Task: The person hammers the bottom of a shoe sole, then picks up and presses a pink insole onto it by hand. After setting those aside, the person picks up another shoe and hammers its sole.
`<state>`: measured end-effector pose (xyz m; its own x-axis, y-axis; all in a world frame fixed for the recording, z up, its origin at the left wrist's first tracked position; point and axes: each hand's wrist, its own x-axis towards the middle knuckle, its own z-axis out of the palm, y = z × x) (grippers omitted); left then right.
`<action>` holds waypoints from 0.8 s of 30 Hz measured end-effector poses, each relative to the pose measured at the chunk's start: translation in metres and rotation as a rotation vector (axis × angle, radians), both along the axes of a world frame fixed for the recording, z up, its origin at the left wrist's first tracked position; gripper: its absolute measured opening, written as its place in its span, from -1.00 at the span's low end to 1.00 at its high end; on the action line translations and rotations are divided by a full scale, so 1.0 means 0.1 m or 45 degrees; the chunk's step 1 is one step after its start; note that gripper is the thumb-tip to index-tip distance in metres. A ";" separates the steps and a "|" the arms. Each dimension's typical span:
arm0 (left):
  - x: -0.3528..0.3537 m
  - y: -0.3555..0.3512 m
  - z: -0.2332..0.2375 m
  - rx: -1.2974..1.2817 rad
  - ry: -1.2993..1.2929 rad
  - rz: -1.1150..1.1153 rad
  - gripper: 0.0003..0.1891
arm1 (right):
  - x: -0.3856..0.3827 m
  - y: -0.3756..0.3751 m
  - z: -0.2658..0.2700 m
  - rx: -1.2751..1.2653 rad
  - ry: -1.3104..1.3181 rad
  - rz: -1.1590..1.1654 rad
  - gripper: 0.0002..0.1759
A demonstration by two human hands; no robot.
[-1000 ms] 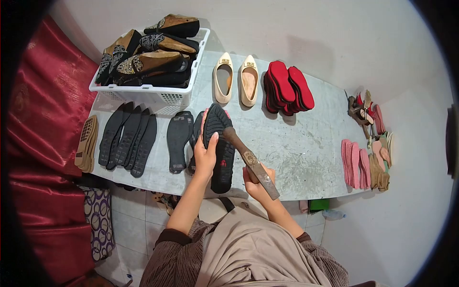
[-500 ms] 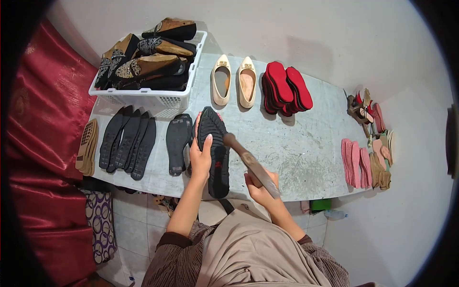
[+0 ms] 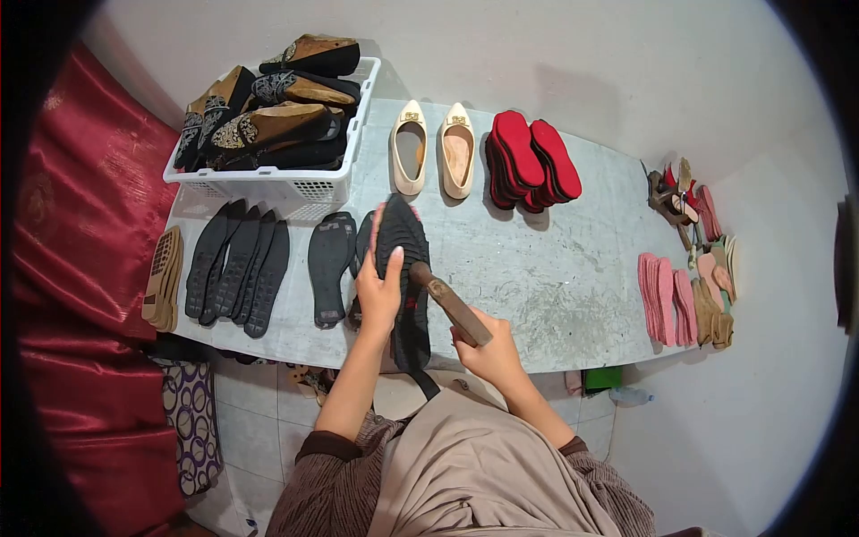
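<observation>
My left hand (image 3: pixel 379 294) is closed around a shoe (image 3: pixel 403 234) held over the near edge of the table. Its black ridged sole faces up, and some pink shows along its edge. My right hand (image 3: pixel 490 351) is wrapped round the handle of a hammer (image 3: pixel 454 306). The hammer's head end lies against or just above the right side of the sole; contact cannot be made out. Left of the shoe, a black sole (image 3: pixel 332 268) lies flat on the table, with another dark sole partly hidden behind my left hand.
A white plastic basket (image 3: pixel 259 176) of dark shoes on lasts stands at the back left. Black soles (image 3: pixel 237 268) and tan soles (image 3: pixel 164 277) lie in front. Cream shoes (image 3: pixel 410 148), red insoles (image 3: pixel 519 152) and pink insoles (image 3: pixel 658 300) sit farther along the table (image 3: pixel 573 268).
The hammer has swung down and left, its head now lower over the sole's right side. My right hand has turned with it. The shoe has shifted slightly in my left hand.
</observation>
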<state>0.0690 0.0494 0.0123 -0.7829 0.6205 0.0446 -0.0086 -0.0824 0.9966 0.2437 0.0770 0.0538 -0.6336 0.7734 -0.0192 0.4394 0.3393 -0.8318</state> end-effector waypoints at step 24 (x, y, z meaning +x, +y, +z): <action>0.05 -0.09 -0.19 0.251 -1.303 -0.680 -0.49 | -0.07 0.02 0.12 -0.007 0.091 -0.104 -0.70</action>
<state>0.0744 0.0407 -0.0063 -0.1514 0.9342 -0.3231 -0.8798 0.0217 0.4749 0.2370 0.0791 0.0662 -0.5682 0.8226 0.0197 0.4046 0.3002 -0.8638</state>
